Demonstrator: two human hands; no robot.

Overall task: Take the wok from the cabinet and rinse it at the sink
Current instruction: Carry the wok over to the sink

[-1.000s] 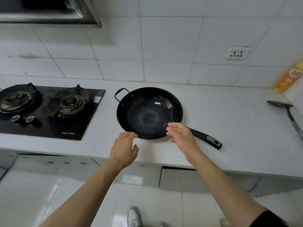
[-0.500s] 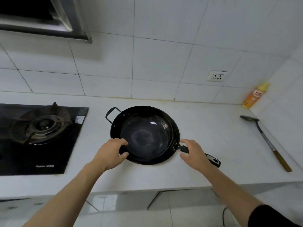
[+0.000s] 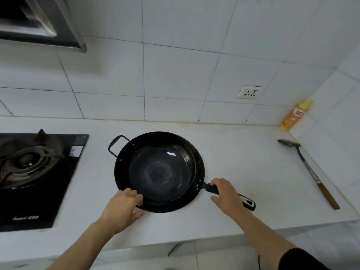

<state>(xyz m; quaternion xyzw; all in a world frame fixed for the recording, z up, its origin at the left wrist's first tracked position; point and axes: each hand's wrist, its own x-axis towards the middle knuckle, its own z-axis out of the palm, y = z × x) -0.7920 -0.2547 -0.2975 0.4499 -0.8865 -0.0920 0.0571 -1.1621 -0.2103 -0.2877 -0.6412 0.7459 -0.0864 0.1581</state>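
black wok (image 3: 159,170) on white counter (image 3: 243,162), frame centre. left hand (image 3: 121,209) grips near rim; right hand (image 3: 227,196) holds long handle (image 3: 247,202). spatula (image 3: 307,170) at right.

a home kitchen: white tiled wall (image 3: 175,75), white counter (image 3: 233,152), gas stove (image 3: 29,168) under a range hood (image 3: 39,26), a wok (image 3: 159,172), spatula (image 3: 307,170), wall socket (image 3: 250,92)

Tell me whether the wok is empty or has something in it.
Empty: the wok sits upright on the countertop, and its dark bowl shows only bare metal with a pale ring mark and glare at the bottom.
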